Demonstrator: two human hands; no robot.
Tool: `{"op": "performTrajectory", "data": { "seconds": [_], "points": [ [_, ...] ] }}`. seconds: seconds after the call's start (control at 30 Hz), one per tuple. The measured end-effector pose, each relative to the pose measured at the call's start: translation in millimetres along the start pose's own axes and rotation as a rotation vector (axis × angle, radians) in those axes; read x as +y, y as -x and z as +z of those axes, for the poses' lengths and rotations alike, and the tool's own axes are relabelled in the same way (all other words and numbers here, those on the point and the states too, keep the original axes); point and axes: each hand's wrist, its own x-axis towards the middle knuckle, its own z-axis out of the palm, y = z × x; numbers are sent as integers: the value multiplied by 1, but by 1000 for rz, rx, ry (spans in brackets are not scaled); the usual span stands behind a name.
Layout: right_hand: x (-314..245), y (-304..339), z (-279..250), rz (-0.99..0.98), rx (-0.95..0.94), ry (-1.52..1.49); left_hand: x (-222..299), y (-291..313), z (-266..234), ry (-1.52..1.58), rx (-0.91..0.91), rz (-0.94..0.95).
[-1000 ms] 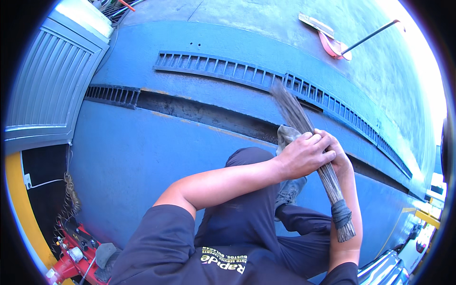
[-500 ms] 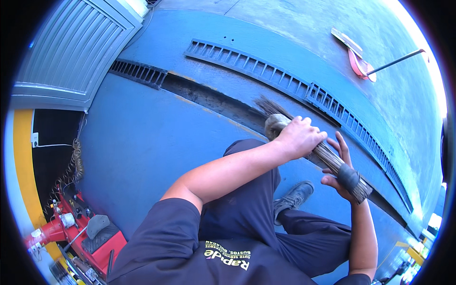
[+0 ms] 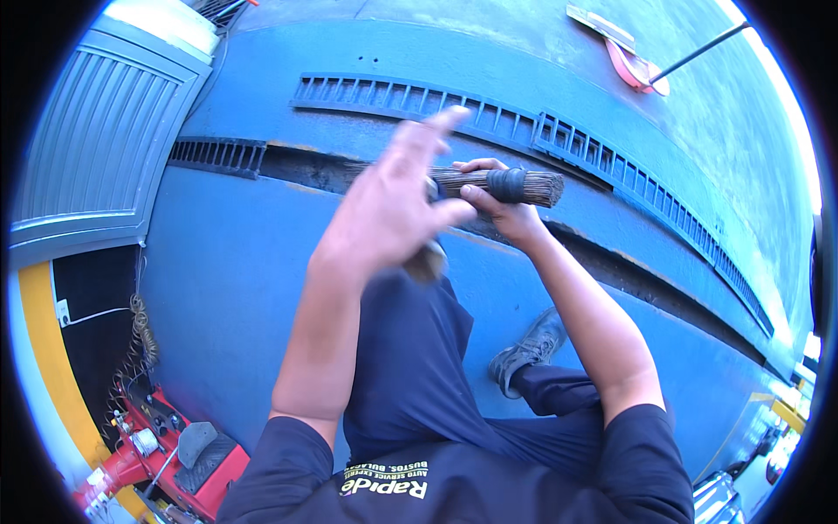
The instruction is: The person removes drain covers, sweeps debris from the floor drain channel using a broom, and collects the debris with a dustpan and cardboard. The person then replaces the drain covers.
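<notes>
The right hand point(image 3: 508, 212) has its grip closed around the stick broom point(image 3: 504, 185), held sideways over the floor channel point(image 3: 305, 168). The left hand point(image 3: 393, 196), blurred, spreads its fingers in front.

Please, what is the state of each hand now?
Left hand: open, blurred; cannot tell if touching the stick broom.
Right hand: closed, holding the stick broom.

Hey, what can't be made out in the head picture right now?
Head view: part of the stick broom, hidden behind the left hand.
Head view: that hand's exact finger positions, blurred.
Head view: rest of the red machine, cut off at the lower left edge.
</notes>
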Motion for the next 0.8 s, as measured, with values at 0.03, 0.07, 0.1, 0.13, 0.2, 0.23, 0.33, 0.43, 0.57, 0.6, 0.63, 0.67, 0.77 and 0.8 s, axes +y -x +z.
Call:
{"op": "performTrajectory", "data": {
  "seconds": [0.03,0.07,0.1,0.13,0.2,0.23,0.33,0.43,0.57,0.6,0.63,0.67,0.77,0.8],
  "points": [
    [10,2,-7,24,-29,100,16,8,5,96,4,200],
    [21,9,-15,125,1,40,32,18,19,-11,-291,166],
    [30,17,-25,182,3,-53,61,26,32,-126,-509,174],
    [40,16,-35,90,8,195,77,43,55,-66,-614,329],
    [46,41,-71,248,59,175,106,64,83,-25,-749,619],
    [47,54,-90,279,90,204,112,72,97,-35,-875,709],
    [34,97,-146,317,159,305,103,82,131,-106,-1211,774],
    [9,137,-195,413,159,362,94,75,148,-257,-1364,769],
    [-37,175,-248,442,225,677,84,56,152,-144,-1330,587],
    [-49,181,-253,442,252,645,82,51,151,-134,-1342,551],
    [-65,183,-258,500,309,574,78,45,150,-131,-1346,513],
    [-83,184,-258,562,347,572,76,41,149,-134,-1366,473],
    [-134,173,-241,509,386,585,67,31,146,-162,-1312,457],
    [-145,164,-231,464,382,572,66,29,145,-158,-1322,441]
  ]
}}
